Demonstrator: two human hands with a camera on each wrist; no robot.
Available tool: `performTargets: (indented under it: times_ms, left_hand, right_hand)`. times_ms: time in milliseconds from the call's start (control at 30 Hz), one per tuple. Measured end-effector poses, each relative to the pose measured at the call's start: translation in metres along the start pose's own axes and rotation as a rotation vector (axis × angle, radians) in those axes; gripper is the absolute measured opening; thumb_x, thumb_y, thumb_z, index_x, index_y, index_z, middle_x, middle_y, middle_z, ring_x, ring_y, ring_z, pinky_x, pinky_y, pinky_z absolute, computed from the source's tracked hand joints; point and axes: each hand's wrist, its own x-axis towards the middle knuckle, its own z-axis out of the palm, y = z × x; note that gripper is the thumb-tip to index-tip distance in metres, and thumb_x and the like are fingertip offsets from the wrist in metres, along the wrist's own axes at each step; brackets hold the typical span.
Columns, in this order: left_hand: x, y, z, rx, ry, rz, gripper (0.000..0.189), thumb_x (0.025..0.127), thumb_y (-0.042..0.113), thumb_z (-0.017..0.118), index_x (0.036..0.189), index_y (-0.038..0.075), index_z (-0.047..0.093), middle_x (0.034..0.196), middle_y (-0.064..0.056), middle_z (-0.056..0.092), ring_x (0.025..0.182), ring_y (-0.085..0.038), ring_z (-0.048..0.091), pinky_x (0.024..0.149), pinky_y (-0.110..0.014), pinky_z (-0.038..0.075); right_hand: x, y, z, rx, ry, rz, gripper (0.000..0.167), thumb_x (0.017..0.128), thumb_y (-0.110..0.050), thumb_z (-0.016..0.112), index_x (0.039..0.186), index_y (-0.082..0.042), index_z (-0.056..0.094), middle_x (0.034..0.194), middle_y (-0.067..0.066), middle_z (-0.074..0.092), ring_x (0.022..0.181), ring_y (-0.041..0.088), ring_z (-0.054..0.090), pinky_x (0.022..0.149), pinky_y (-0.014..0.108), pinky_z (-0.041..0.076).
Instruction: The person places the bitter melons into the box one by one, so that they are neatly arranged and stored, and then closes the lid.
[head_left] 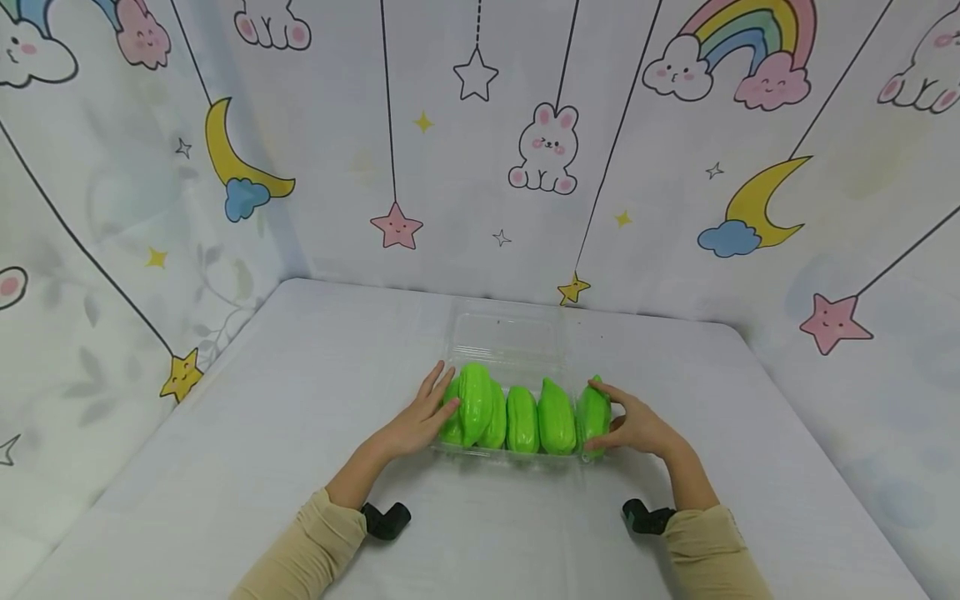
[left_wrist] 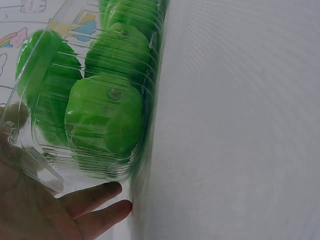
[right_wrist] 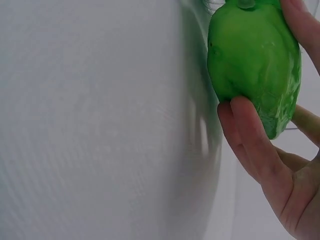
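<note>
A clear plastic clamshell box (head_left: 517, 457) lies on the table with its lid (head_left: 504, 337) folded back. Several bright green, ribbed, fruit-shaped pieces (head_left: 522, 421) are lined up in it. One more green piece (head_left: 474, 404) lies on top of those at the left end. My left hand (head_left: 420, 419) rests against the box's left end, fingers spread; the left wrist view shows the hand (left_wrist: 45, 205) beside the clear wall. With fingertips and thumb my right hand (head_left: 637, 423) grips a green piece (right_wrist: 255, 60) at the box's right end.
The table has a white cloth (head_left: 300, 367). Behind it hangs a curtain (head_left: 450, 167) printed with moons, stars and rabbits. A black wrist mount (head_left: 387, 522) sits on the left wrist and another black mount (head_left: 647, 517) on the right.
</note>
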Motion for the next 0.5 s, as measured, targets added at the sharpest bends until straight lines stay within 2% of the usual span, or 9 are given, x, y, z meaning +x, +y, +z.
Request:
performTargets:
  times_ms: [167,400,500]
  left_hand:
    - [0.000,0.001,0.000,0.000,-0.004,-0.002,0.062,0.099,0.043,0.029,0.148,0.015,0.004,0.152,-0.003,-0.012,0.137,-0.033,0.006,0.102,-0.056,0.022]
    - [0.000,0.001,-0.001,-0.001,-0.005,0.006,0.062,0.099,0.042,0.029,0.148,0.011,0.005,0.152,-0.010,-0.009,0.137,-0.034,0.006,0.103,-0.056,0.021]
    - [0.000,0.002,-0.001,-0.005,-0.005,0.006,0.062,0.100,0.041,0.029,0.148,0.010,0.006,0.152,-0.008,-0.009,0.137,-0.033,0.005,0.103,-0.055,0.020]
  right_hand:
    - [-0.002,-0.001,-0.005,-0.022,0.019,0.012,0.103,0.063,-0.028,0.085,0.145,-0.010,0.025,0.139,0.028,0.027,0.076,0.019,0.060,0.065,0.032,0.048]
    - [-0.006,-0.005,-0.012,-0.017,0.025,0.021,0.104,0.062,-0.027,0.085,0.145,-0.010,0.024,0.138,0.027,0.028,0.079,0.019,0.060,0.065,0.033,0.048]
    - [-0.007,-0.007,-0.016,-0.036,0.029,0.025,0.104,0.063,-0.029,0.085,0.145,-0.011,0.024,0.138,0.026,0.029,0.079,0.019,0.060,0.067,0.033,0.047]
